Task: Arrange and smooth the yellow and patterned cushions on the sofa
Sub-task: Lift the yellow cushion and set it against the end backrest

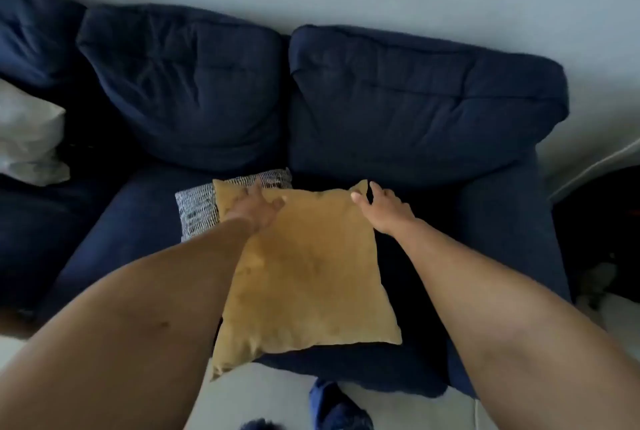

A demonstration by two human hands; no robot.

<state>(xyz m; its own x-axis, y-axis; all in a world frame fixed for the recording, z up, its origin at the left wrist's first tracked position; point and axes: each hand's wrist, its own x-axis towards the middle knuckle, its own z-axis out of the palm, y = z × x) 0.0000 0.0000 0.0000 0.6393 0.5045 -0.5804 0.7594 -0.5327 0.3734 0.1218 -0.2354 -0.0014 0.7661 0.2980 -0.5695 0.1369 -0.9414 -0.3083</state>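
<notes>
The yellow cushion (304, 273) lies flat at the centre of the frame on the seat of the blue sofa (415, 111), its near edge hanging past the seat front. It covers most of the patterned cushion (197, 211), which shows only at its upper left.

The left hand (258, 209) rests on the yellow cushion's upper left corner, fingers curled and pressing into the fabric; whether it pinches the corner I cannot tell. The right hand (384, 206) is at the upper right corner, fingers spread and loosely bent, touching the edge or just beside it, gripping nothing clearly.

The cushion looks soft, light and limp, with a velvety cover that creases easily. It will likely sag if lifted by one corner, so both top corners are the sensible hold. The cover may slide over the filling, so smoothing wants flat palms.
</notes>
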